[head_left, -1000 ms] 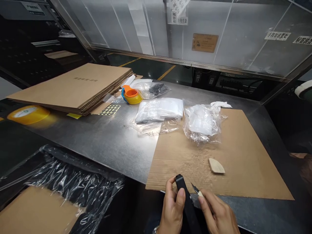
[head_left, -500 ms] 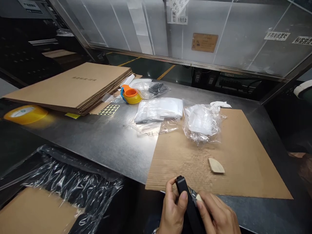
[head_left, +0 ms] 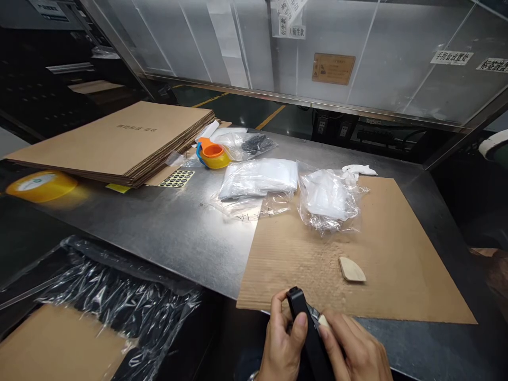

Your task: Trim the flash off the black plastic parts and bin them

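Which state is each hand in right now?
Left hand: closed, holding the long black part.
Right hand: closed, holding a small knife.

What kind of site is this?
Probably a factory packing or finishing station: a metal-topped bench, a stack of flat cardboard and an orange tape dispenser suggest it.

Knife (head_left: 314,313), partly hidden.
Handle (head_left: 323,320) mostly covered by right hand (head_left: 355,344); black bar (head_left: 311,338) cut off at bottom edge; brown label (head_left: 333,69) illegible.
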`<control>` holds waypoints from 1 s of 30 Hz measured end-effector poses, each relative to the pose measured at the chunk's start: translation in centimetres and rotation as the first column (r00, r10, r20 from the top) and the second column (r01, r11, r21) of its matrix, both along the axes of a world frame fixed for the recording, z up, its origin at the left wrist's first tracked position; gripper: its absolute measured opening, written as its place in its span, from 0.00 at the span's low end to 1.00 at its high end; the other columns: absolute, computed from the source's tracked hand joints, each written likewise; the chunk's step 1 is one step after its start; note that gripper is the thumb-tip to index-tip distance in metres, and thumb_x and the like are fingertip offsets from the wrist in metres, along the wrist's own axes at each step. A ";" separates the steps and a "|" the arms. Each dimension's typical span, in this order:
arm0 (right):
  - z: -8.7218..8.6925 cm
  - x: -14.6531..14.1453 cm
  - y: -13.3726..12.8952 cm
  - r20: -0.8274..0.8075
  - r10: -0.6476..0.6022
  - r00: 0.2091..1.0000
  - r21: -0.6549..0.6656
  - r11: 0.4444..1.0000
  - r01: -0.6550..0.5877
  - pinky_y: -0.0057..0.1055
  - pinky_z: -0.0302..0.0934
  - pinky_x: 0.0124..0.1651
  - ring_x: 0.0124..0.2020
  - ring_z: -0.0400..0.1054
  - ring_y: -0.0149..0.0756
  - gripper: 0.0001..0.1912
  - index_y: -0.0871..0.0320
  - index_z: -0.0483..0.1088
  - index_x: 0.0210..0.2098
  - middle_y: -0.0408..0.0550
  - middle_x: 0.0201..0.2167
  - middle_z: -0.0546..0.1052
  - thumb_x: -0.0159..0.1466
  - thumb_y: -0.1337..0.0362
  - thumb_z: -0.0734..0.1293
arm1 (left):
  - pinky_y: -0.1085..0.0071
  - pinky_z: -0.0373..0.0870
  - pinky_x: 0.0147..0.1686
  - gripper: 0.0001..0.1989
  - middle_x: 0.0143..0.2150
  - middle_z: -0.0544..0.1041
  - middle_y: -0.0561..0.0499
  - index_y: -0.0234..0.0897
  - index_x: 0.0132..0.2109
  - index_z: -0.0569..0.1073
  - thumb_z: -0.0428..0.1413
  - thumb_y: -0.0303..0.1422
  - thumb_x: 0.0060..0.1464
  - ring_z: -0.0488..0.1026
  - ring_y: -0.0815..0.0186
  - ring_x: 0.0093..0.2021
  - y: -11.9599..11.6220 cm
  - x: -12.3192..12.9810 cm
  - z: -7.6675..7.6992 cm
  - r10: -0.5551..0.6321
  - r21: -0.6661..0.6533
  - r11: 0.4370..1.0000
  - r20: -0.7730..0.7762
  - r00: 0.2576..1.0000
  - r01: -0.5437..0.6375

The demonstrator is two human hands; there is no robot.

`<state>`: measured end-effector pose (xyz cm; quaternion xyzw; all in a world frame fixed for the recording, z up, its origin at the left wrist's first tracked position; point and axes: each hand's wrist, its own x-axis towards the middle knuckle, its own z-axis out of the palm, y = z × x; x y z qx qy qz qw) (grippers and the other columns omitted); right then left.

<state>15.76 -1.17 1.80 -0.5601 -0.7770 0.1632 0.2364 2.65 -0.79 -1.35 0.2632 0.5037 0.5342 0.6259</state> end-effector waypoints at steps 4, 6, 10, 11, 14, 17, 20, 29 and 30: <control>0.0 0.2 0.1 0.015 0.020 1.000 -0.009 1.000 -0.020 0.24 0.61 0.26 0.26 0.70 0.32 0.13 0.55 0.68 0.38 0.44 0.25 0.73 0.68 0.61 0.54 | 0.71 0.63 0.30 0.27 0.27 0.72 0.53 0.39 0.48 0.57 0.56 0.48 0.48 0.68 0.67 0.27 0.0 -0.1 0.1 -0.021 -0.001 1.000 -0.014 1.000 0.021; 0.1 0.3 0.1 0.015 0.020 1.000 -0.016 1.000 -0.020 0.24 0.61 0.26 0.26 0.70 0.32 0.12 0.54 0.67 0.38 0.43 0.25 0.73 0.68 0.61 0.54 | 0.71 0.63 0.29 0.27 0.27 0.71 0.54 0.39 0.48 0.57 0.56 0.48 0.48 0.68 0.67 0.27 0.0 -0.1 0.0 -0.025 0.006 1.000 -0.012 1.000 0.025; 0.3 0.2 0.0 0.014 0.020 1.000 -0.026 0.999 -0.020 0.24 0.60 0.25 0.26 0.70 0.32 0.11 0.54 0.67 0.38 0.43 0.24 0.72 0.67 0.61 0.54 | 0.72 0.63 0.29 0.26 0.27 0.72 0.54 0.39 0.49 0.58 0.56 0.47 0.49 0.68 0.68 0.27 -0.1 -0.1 -0.1 -0.016 0.016 1.000 0.000 1.000 0.016; 0.3 0.2 0.0 0.008 0.026 1.000 -0.029 0.999 -0.026 0.24 0.60 0.25 0.26 0.70 0.32 0.11 0.54 0.67 0.37 0.42 0.24 0.72 0.67 0.61 0.54 | 0.72 0.63 0.30 0.26 0.27 0.72 0.53 0.39 0.49 0.58 0.56 0.47 0.49 0.68 0.68 0.27 -0.1 -0.1 -0.2 -0.011 0.016 1.000 0.001 1.000 0.011; 0.2 0.3 0.2 -0.022 0.038 0.999 -0.069 0.997 -0.040 0.23 0.60 0.25 0.25 0.70 0.31 0.12 0.53 0.66 0.33 0.42 0.24 0.72 0.67 0.61 0.54 | 0.72 0.63 0.30 0.26 0.27 0.73 0.53 0.39 0.49 0.58 0.56 0.47 0.49 0.69 0.67 0.27 -0.2 0.0 -0.1 0.000 0.004 1.000 -0.010 1.000 0.000; -0.9 0.6 0.6 -0.022 -0.005 1.000 -0.096 0.995 0.003 0.23 0.60 0.25 0.25 0.71 0.31 0.14 0.53 0.67 0.32 0.42 0.24 0.73 0.68 0.59 0.53 | 0.69 0.66 0.33 0.26 0.29 0.75 0.51 0.39 0.47 0.59 0.57 0.48 0.48 0.72 0.64 0.30 -0.2 0.1 0.2 0.028 0.008 1.000 -0.016 0.999 -0.028; -2.3 1.1 0.9 -0.017 -0.069 0.997 -0.131 0.989 0.067 0.23 0.61 0.25 0.25 0.72 0.33 0.15 0.53 0.68 0.35 0.43 0.25 0.75 0.68 0.58 0.53 | 0.65 0.67 0.40 0.26 0.34 0.77 0.47 0.39 0.47 0.59 0.57 0.49 0.47 0.74 0.60 0.36 0.0 0.2 0.7 0.047 0.021 0.999 0.028 0.999 -0.047; -1.1 1.3 1.6 -0.345 -0.141 0.928 -0.362 0.932 0.007 0.21 0.58 0.25 0.21 0.65 0.29 0.15 0.56 0.66 0.38 0.39 0.22 0.71 0.67 0.54 0.54 | 0.68 0.66 0.38 0.24 0.32 0.76 0.50 0.39 0.45 0.62 0.57 0.48 0.47 0.73 0.62 0.35 0.2 0.1 0.7 0.019 -0.031 0.999 0.021 1.000 -0.018; -0.8 1.2 1.8 -0.381 -0.148 0.913 -0.398 0.917 -0.017 0.22 0.57 0.24 0.20 0.63 0.28 0.16 0.56 0.66 0.39 0.39 0.21 0.69 0.66 0.53 0.55 | 0.69 0.66 0.36 0.24 0.30 0.75 0.51 0.39 0.45 0.61 0.57 0.48 0.47 0.72 0.63 0.33 0.2 0.0 0.6 0.001 -0.039 0.999 0.020 1.000 0.000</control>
